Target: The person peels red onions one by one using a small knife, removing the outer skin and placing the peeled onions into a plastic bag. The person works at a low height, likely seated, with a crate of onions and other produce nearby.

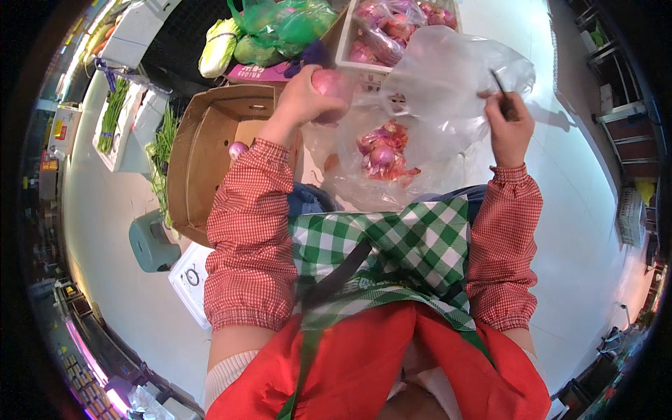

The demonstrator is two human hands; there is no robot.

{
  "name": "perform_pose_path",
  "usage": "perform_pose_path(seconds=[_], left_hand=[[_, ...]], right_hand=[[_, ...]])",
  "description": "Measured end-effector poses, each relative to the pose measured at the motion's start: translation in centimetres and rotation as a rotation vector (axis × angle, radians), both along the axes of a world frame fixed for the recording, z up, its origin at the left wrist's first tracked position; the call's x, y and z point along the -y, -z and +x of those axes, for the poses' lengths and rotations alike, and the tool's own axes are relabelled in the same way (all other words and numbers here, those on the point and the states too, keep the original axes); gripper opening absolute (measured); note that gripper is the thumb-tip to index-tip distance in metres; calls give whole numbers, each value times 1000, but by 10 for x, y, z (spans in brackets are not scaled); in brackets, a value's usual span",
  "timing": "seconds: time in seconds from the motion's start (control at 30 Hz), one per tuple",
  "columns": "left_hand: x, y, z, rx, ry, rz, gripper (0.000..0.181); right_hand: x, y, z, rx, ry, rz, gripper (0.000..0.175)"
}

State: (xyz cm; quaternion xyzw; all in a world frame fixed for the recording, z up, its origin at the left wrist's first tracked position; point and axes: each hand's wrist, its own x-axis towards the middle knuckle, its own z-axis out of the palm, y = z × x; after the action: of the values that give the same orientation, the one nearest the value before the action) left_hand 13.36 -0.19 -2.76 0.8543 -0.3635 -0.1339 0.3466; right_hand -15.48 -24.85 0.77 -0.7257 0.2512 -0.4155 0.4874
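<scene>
My left hand [300,102] grips a large red onion [329,90], slightly blurred, above the right edge of a cardboard box [197,121]. Inside that box sits a small red onion [238,150], close to my left sleeve. My right hand [508,123] is closed around a slim dark tool [496,80], likely a small knife, its tip pointing up and away from me. Between my knees a clear plastic bag [441,79] lies spread out, its far part rising beside my right hand. Onion skins [399,173] and a red onion [381,156] rest on the plastic.
Beyond the bag stands a white plastic crate [344,44] of red onions [399,26]. Napa cabbage [220,47] and a green plastic bag [294,23] lie at the far left. Left of the box are bundled green stalks [113,115], a green stool [149,244] and a white lid [191,281].
</scene>
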Motion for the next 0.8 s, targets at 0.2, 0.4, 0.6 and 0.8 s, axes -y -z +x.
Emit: perform_pose_path(seconds=[0.2, 0.4, 0.6, 0.8], left_hand=[[-5, -11, 1, 46, -27, -16, 98], [-8, -21, -2, 16, -55, -66, 99], [-11, -31, -1, -17, -69, -126, 99], [-17, -49, -13, -80, -65, -217, 95]], right_hand=[[-44, 30, 0, -577, -394, -382, 17], [-75, 82, 22, -844, -959, -296, 23], [-50, 122, 38, -915, -1153, 182, 24], [-10, 194, 80, -1117, -612, 25, 27]])
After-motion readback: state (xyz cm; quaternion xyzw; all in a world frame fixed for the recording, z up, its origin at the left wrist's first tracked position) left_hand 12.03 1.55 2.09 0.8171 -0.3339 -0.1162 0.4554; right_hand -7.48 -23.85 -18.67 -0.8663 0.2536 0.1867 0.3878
